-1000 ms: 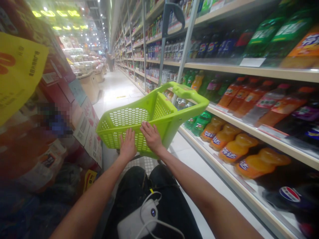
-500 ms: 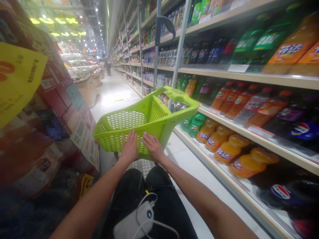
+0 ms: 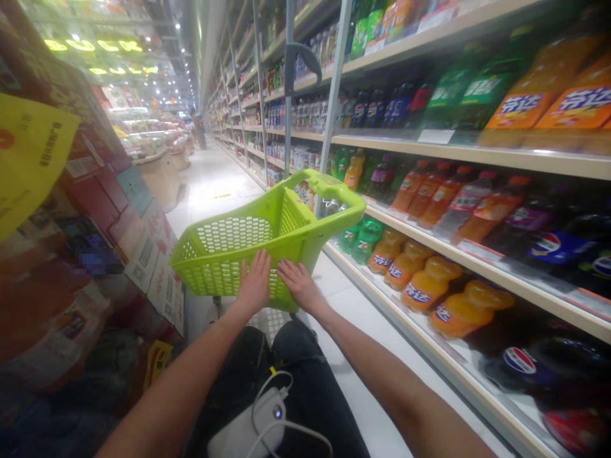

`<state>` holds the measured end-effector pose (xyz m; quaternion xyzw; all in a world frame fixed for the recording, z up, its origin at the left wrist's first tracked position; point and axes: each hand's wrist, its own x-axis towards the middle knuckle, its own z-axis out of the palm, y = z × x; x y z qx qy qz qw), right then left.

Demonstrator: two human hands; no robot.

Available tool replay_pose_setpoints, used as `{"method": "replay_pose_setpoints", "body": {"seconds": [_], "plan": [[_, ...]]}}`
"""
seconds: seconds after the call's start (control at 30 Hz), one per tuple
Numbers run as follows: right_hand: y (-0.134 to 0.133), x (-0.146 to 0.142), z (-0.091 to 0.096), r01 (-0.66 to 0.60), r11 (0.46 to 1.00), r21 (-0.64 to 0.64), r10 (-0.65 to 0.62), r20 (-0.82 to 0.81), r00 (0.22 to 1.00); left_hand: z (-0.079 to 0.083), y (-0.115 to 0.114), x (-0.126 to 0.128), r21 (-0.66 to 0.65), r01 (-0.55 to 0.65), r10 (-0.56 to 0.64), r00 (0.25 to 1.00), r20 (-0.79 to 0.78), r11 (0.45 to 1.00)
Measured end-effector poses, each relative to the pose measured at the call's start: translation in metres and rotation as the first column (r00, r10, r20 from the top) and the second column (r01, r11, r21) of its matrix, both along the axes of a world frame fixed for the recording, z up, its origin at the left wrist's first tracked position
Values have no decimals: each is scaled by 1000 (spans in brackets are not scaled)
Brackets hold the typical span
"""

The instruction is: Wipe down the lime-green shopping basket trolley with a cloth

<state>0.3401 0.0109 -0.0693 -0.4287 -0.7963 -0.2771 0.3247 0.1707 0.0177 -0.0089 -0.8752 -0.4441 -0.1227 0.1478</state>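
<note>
A lime-green plastic shopping cart [image 3: 229, 267] stands sideways across the aisle in front of my knees, its handle to the right. My left hand [image 3: 254, 280] lies against the cart's near side with its fingers stretched upward. Beside it, my right hand [image 3: 300, 286] is also open, fingers angled up and left against or just in front of the same wall. The palms face away from me, so the exact contact is hidden. No item shows in either hand. On my lap rests a white power bank [image 3: 252, 426] with a white cable.
Shelves of soda bottles line the right side, with orange bottles [image 3: 422, 283] on the lowest one. Stacked cartons [image 3: 153, 273] and a yellow sign [image 3: 33, 159] stand close on the left. Far down the tiled aisle is a person [image 3: 198, 130].
The cart, shelves and left-hand goods have shifted slightly left in view. My right hand sits a little lower on the cart's side; both hands remain open.
</note>
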Motion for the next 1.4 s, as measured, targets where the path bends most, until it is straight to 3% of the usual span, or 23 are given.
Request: {"method": "replay_pose_setpoints", "body": {"seconds": [0.17, 0.27, 0.37, 0.53, 0.6, 0.7, 0.87, 0.97, 1.07, 1.27, 1.4], "plan": [[-1, 25, 56, 143, 955, 261, -90, -205, 975, 6, 1, 13, 21, 32, -32, 999, 20, 999], [5, 41, 81, 227, 917, 328, -138, -272, 952, 13, 2, 24, 38, 59, -61, 997, 43, 998], [7, 44, 73, 201, 934, 294, -133, -235, 963, 18, -1, 36, 29, 88, -89, 995, 49, 996], [-3, 32, 19, 96, 985, 147, -81, -106, 991, 16, -7, 44, 19, 133, -134, 990, 36, 991], [-9, 30, 7, 37, 993, 116, -31, -52, 998, 14, -8, 44, 18, 142, -143, 989, 29, 990], [-17, 38, 16, 26, 994, 111, -16, -91, 996, 15, -8, 45, 21, 142, -143, 989, 23, 990], [-9, 74, 77, 264, 934, 242, -162, -371, 914, 24, -5, 52, 28, 124, -125, 991, 40, 992], [2, 89, 98, 340, 909, 240, -213, -434, 875, 28, -5, 58, 32, 116, -118, 991, 59, 993], [7, 83, 92, 288, 936, 201, -195, -383, 903, 29, -5, 61, 45, 116, -119, 991, 65, 992], [-1, 45, 54, 164, 974, 155, -129, -211, 969, 25, -6, 59, 34, 144, -146, 988, 51, 989], [-10, 44, 52, 80, 991, 110, -63, -143, 988, 23, -5, 52, 24, 131, -132, 990, 45, 991]]}}
